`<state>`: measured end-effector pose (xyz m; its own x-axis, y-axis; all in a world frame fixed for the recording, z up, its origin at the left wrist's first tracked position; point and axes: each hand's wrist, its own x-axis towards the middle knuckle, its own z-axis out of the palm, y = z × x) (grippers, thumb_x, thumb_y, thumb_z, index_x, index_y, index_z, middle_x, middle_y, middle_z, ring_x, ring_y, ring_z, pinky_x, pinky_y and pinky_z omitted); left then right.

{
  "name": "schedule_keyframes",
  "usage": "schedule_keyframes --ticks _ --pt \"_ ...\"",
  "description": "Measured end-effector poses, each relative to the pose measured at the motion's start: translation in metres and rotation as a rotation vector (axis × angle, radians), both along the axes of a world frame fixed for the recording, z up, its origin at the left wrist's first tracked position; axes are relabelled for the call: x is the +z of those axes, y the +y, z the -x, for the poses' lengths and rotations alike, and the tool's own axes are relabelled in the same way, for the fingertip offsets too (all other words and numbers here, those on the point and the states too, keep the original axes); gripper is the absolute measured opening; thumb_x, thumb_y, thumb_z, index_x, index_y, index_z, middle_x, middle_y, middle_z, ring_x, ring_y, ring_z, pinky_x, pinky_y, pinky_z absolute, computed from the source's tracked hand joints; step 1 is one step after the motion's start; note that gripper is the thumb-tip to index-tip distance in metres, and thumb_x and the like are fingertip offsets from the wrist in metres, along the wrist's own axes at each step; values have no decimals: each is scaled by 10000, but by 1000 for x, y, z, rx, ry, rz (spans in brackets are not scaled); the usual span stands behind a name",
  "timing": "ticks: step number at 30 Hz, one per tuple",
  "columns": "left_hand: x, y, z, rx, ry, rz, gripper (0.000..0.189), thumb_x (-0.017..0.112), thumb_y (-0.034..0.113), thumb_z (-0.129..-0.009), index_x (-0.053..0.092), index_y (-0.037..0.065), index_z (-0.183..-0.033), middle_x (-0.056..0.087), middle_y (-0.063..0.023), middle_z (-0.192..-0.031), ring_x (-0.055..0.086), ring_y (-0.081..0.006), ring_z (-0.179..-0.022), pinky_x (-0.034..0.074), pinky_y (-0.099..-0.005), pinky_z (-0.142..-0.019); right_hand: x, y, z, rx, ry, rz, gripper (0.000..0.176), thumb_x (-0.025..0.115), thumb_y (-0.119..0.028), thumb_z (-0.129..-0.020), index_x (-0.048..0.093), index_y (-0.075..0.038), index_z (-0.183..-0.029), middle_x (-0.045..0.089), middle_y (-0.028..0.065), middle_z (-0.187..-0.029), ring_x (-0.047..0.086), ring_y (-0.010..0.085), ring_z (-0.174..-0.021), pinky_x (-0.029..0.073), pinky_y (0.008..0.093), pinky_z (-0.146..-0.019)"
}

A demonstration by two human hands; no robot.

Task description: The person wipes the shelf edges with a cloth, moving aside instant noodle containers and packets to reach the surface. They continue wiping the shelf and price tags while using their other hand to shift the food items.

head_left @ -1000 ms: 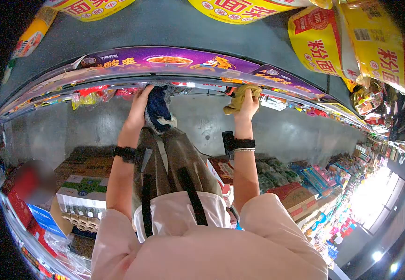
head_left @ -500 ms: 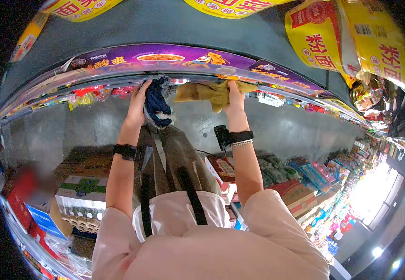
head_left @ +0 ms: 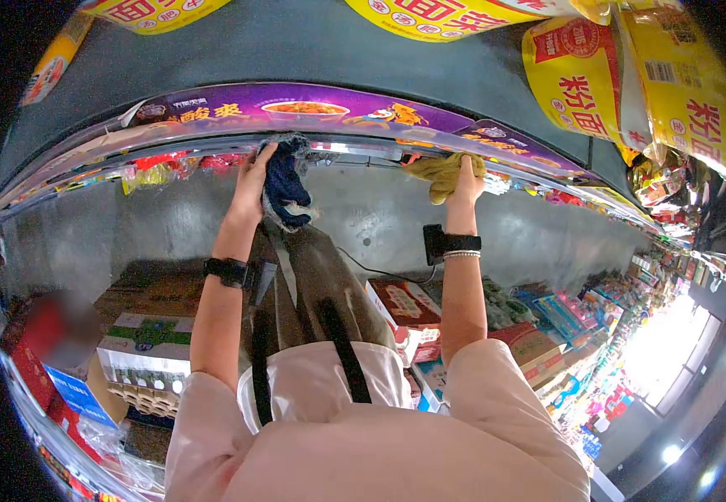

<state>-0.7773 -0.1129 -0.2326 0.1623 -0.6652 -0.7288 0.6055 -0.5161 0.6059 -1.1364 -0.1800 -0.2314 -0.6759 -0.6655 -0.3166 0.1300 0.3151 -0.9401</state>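
A dark blue cloth [head_left: 286, 186] with a fuzzy pale edge hangs from my left hand [head_left: 251, 179], whose fingers are closed on it at the shelf's front edge. Farther right, my right hand [head_left: 464, 186] grips a bunched olive-yellow cloth [head_left: 440, 174] against the same edge. Along that shelf edge [head_left: 354, 144] runs a purple label strip [head_left: 246, 105] with a picture of a noodle bowl. The fingertips of both hands are partly hidden by the cloths.
Yellow noodle packets [head_left: 576, 75] stand on the dark shelf board [head_left: 296, 50] above. Below are a grey floor [head_left: 363, 217], cartons [head_left: 149, 339] on the left, a red box [head_left: 405, 303] and more goods [head_left: 538, 347] on the right. A cable [head_left: 375, 272] lies across the floor.
My right hand has slid rightward along the shelf edge with the olive-yellow cloth, which is now more bunched. My left hand has stayed almost in place with the blue cloth.
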Motion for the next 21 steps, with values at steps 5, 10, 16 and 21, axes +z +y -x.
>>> schedule_keyframes --ticks 5,10,16,21 --pt "16 -1 1 -43 43 42 707 664 332 -730 336 5 -1264 474 -109 -1163 494 -197 -1009 414 -314 -799 27 31 -26 -66 -325 84 387 549 -226 -822 448 -10 -1127 542 91 -1039 568 256 -889 500 404 -708" --pt "5 0 -4 -131 -72 45 691 653 373 -725 374 21 -1249 457 -100 -1197 480 -206 -1031 390 -331 -841 46 63 -74 -89 -312 31 384 572 -310 -817 543 30 -994 590 74 -893 573 175 -727 481 324 -628" --pt "23 -1 0 -95 -38 -61 681 647 374 -730 379 23 -1249 472 -105 -1184 479 -210 -1042 385 -328 -852 42 46 -147 245 -362 -247 410 599 -303 -791 547 60 -975 581 92 -907 572 154 -771 470 296 -634" --pt "42 -3 8 -6 8 104 625 668 333 -726 419 8 -1199 520 -98 -1107 511 -198 -991 412 -315 -811 35 21 -153 236 -336 -211 553 652 -334 -725 494 81 -1054 532 89 -1007 514 163 -905 425 309 -768"
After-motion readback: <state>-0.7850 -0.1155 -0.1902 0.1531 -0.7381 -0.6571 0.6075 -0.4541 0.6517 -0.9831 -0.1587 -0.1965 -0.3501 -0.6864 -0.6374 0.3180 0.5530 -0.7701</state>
